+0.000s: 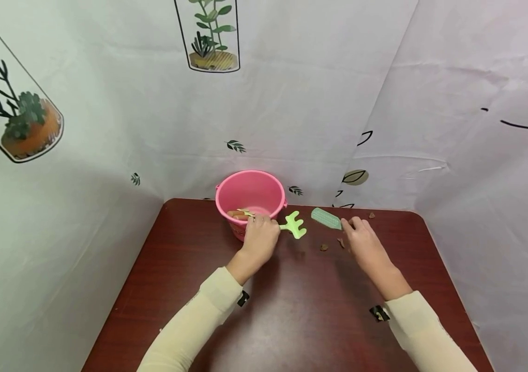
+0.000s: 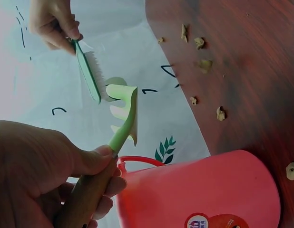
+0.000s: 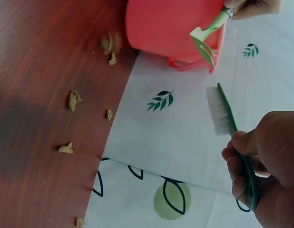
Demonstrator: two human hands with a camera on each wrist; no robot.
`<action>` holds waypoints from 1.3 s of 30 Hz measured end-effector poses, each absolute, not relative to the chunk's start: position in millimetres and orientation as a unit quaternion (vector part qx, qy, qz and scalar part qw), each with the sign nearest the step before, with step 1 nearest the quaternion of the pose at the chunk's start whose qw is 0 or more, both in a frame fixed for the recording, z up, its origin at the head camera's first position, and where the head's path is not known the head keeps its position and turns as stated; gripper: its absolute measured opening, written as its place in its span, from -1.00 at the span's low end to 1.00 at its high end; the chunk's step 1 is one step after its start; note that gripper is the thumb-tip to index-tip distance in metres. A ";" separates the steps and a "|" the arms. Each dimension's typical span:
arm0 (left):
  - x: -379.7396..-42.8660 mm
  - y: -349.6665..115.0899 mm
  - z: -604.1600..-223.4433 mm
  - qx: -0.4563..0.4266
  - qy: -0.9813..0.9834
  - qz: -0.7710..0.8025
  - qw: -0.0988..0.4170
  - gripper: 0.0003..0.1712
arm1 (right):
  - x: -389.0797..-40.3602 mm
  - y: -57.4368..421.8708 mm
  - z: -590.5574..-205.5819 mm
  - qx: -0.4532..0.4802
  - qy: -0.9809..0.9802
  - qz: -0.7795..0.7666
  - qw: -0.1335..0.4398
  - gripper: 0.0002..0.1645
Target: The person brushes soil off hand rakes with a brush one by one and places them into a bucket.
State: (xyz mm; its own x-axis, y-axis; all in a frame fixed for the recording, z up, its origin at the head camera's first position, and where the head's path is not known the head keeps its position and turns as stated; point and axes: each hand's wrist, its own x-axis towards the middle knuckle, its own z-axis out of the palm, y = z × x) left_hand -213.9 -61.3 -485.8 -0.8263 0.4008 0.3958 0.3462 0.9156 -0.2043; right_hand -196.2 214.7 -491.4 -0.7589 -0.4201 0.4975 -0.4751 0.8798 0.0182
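Note:
My left hand (image 1: pixel 261 238) grips the wooden handle (image 2: pixel 87 197) of a small light-green hand rake (image 1: pixel 294 225), its prongs pointing right, beside the pink bucket's rim. Opposite it, my right hand (image 1: pixel 365 245) holds a green brush (image 1: pixel 326 218) by its handle. The brush's white bristles (image 3: pixel 219 111) face the rake, with a narrow gap between the two tools in the head view. Beneath and around them lie several crumpled brown pieces (image 1: pixel 324 247) on the table. One piece (image 3: pixel 110 42) is blurred in both wrist views.
A pink bucket (image 1: pixel 250 187) stands at the back edge of the dark red table (image 1: pixel 301 310), with something tan and pale (image 1: pixel 239 213) showing at its near rim. White patterned cloth (image 1: pixel 291 103) hangs behind and along both sides.

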 end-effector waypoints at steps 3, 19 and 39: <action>-212.7 -62.6 -484.9 -0.199 -0.954 0.061 0.217 -0.81 | -195.2 216.8 -493.6 0.241 -0.935 0.057 0.254 -0.47; -214.3 -54.4 -487.3 -0.207 -0.950 0.041 0.229 -0.83 | -196.5 188.7 -492.4 0.277 -0.917 0.093 0.270 -0.51; -212.7 -41.8 -485.4 -0.203 -0.955 0.052 0.209 -0.84 | -194.7 181.2 -492.9 0.250 -0.933 0.040 0.256 -0.56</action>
State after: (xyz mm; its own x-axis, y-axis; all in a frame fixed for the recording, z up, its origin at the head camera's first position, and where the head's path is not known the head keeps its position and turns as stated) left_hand -212.7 -41.8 -485.4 -0.8305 0.4096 0.3774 0.3665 0.9121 -0.1835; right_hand -194.7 181.2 -492.9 -0.7438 -0.4463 0.4975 -0.4869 0.8718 0.0542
